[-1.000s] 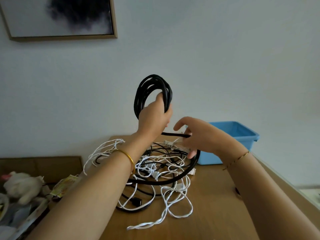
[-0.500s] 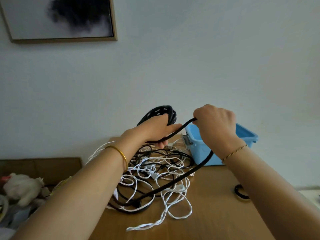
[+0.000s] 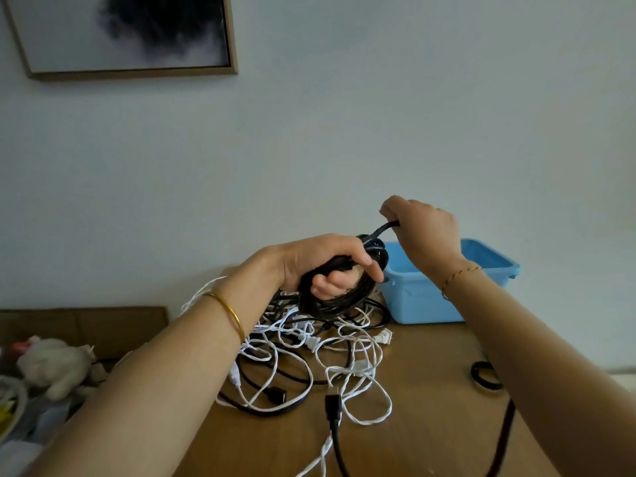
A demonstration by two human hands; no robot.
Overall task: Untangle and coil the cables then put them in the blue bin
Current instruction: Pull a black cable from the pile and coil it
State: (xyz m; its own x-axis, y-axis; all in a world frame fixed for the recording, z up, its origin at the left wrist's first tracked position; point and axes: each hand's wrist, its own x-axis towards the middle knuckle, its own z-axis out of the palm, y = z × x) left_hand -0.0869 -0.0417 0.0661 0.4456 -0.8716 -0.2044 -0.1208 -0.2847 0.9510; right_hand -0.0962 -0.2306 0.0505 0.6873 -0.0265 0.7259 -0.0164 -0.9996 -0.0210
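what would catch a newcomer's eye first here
The left hand grips a black cable coil at centre, above a tangle of white and black cables on the wooden table. The right hand holds the coil's loose strand raised, in front of the blue bin at the right. A dark framed picture hangs top left.

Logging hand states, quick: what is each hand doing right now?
Left hand: closed round the black cable coil.
Right hand: closed on the loose strand running up from that coil.
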